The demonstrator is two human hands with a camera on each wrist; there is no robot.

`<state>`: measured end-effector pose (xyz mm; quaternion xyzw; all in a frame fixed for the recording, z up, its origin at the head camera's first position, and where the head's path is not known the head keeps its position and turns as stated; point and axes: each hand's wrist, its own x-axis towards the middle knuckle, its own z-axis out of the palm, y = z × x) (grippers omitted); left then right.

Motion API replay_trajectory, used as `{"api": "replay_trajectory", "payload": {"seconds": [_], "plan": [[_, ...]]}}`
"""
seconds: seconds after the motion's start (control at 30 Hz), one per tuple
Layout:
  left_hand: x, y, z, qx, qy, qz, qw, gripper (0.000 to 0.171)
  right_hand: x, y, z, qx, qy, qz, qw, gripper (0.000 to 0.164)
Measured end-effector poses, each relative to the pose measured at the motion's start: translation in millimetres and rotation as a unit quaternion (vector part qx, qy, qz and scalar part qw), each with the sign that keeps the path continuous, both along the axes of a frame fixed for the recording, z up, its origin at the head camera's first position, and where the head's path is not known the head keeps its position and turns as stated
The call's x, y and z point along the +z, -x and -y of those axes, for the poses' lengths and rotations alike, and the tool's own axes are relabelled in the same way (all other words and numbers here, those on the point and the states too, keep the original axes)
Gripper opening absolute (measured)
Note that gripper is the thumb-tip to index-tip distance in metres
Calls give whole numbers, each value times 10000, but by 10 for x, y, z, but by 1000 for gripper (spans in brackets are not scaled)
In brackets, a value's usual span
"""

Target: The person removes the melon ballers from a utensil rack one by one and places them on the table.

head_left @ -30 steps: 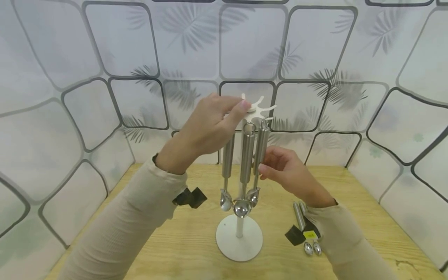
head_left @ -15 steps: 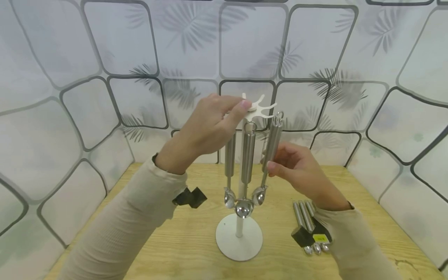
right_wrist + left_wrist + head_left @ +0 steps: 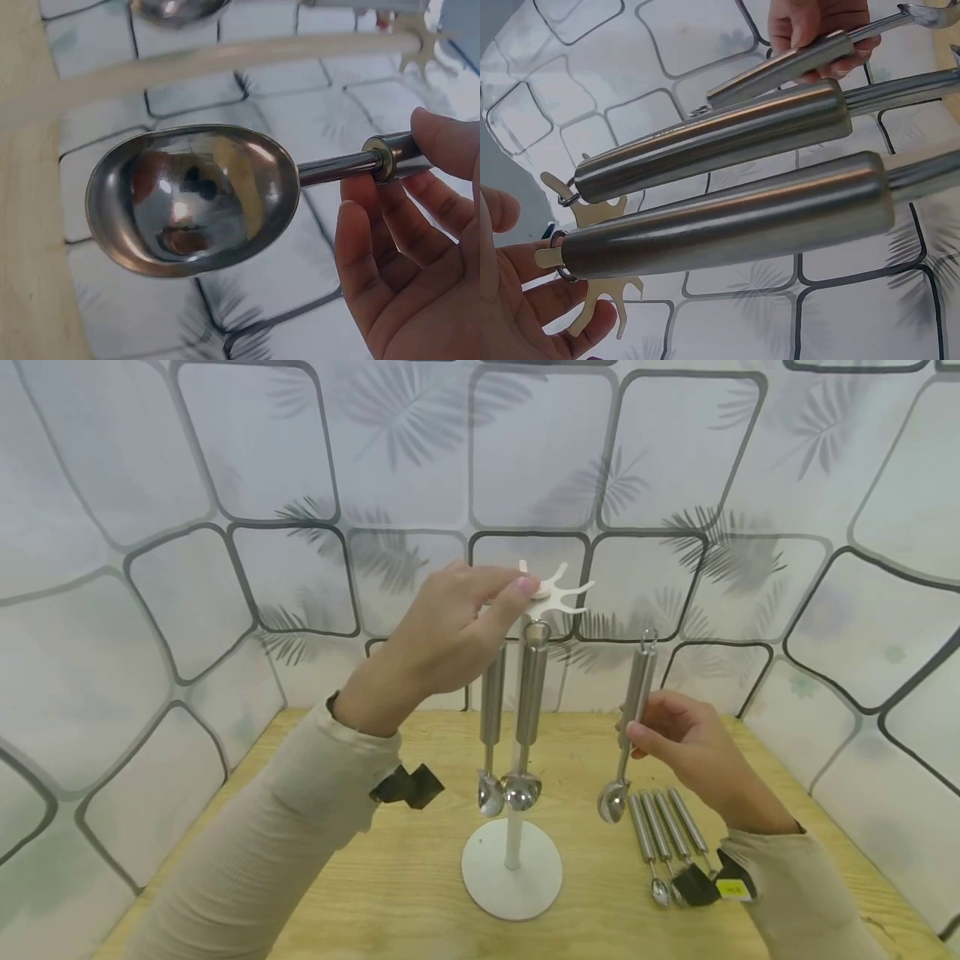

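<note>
My left hand (image 3: pixel 450 627) pinches the top of a white stand (image 3: pixel 540 893) whose crown of curved hooks (image 3: pixel 558 599) spreads beside the fingertips. Two steel ice cream scoops hang from the hooks by rings: the nearer one (image 3: pixel 531 693) and another (image 3: pixel 491 702), partly behind the left hand. In the left wrist view their thick handles (image 3: pixel 727 214) cross in front of the hooks. To the right of the stand, my right hand (image 3: pixel 686 747) holds another ice cream scoop (image 3: pixel 191 199) by its handle, ring up and bowl down, apart from the hooks.
Several steel scoops (image 3: pixel 660 827) lie side by side on the wooden table (image 3: pixel 375 893) at the right, partly under the right wrist's black strap. Patterned fabric walls (image 3: pixel 405 468) enclose the back and both sides.
The right hand has taken the scoop off the stand's hooks and moved right with it. More of the scoops on the table show from under the right sleeve. The left hand stays put.
</note>
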<state>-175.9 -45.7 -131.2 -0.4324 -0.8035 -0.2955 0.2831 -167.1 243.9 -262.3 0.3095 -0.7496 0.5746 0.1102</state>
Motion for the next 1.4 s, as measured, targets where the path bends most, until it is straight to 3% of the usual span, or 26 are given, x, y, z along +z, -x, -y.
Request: {"api": "replay_trajectory", "payload": {"seconds": [0.2,0.4,0.63,0.97,1.4], "plan": [[-7,15,6,-53,-21,-51,10000,37,-267,131,-285,-555,-397,350,9971,9],[4,19,10,-99,-34,-33,9999,37,-501,240,-555,-1134,-1063,978,9830,31],[6,17,21,-61,-20,-46,10000,37,-774,334,-879,-1507,-1270,1878,9622,53],[-5,27,30,-244,-138,5,9996,37,-1149,374,-1269,-1763,-1444,2713,9351,62],[-1,22,34,-286,-178,-46,9994,37,-1430,361,-1585,-1970,-1431,3782,8931,58]]}}
